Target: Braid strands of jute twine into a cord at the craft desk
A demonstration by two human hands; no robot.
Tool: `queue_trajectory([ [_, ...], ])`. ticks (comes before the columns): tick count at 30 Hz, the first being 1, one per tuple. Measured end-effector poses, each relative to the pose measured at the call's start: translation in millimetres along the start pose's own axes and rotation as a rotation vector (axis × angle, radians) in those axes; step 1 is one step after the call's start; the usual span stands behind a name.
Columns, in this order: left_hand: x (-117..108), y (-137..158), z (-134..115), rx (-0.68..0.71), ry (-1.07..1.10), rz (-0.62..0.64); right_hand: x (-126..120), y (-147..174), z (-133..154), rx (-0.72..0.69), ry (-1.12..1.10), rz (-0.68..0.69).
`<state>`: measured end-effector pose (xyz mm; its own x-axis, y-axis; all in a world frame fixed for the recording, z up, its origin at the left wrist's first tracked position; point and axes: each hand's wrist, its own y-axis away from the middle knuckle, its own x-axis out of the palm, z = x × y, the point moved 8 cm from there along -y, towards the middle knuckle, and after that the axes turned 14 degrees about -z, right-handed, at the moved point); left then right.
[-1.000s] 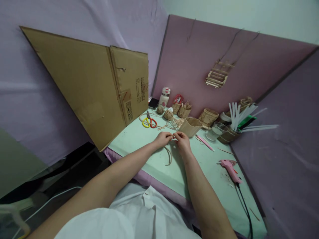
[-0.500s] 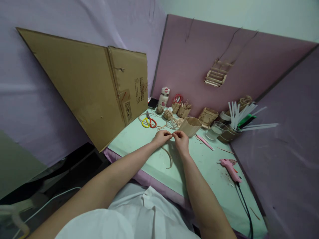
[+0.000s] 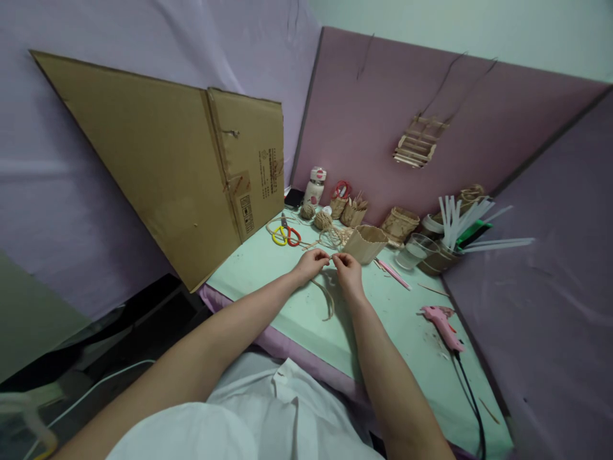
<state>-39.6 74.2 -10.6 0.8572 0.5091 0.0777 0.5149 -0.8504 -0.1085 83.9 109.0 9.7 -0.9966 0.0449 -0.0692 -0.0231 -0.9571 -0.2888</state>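
Note:
Over the middle of the table, my left hand [image 3: 310,264] and my right hand [image 3: 348,271] face each other with their fingertips pinched close together. Between them they grip a thin tan cord [image 3: 328,300], whose loose end hangs in a curve below my left hand. The short stretch of cord between the fingertips is mostly hidden. Just behind my right hand stands a tan container made of upright strips [image 3: 366,243]. Scissors [image 3: 286,236] with one yellow and one red handle lie behind my left hand.
A pink glue gun [image 3: 443,326] with a black cable lies at the right. A pink pen-like tool [image 3: 393,273], a glass cup [image 3: 416,252], and a holder of white glue sticks [image 3: 454,223] stand or lie nearby. Twine balls [image 3: 322,220] sit behind. Cardboard [image 3: 163,166] leans at left.
The hanging end of the cord has swung slightly to the right and up. My fingertips have drawn a little apart; both hands otherwise stay in the same place.

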Motion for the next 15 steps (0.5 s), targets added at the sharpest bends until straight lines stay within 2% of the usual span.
queue_trajectory([
  [4, -2, -1, -3, 0.053, -0.017, -0.021, -1, 0, 10, -0.103, 0.04, -0.023],
  [7, -4, -1, -6, 0.084, -0.01, -0.03, 0, 1, 13, -0.131, 0.041, -0.017],
  [11, -7, -1, -10, 0.107, -0.002, -0.056, 2, 1, 11, -0.112, 0.022, -0.014],
  [15, -9, -1, -11, 0.075, 0.012, -0.07, 0, 1, 4, -0.027, -0.03, -0.049],
])
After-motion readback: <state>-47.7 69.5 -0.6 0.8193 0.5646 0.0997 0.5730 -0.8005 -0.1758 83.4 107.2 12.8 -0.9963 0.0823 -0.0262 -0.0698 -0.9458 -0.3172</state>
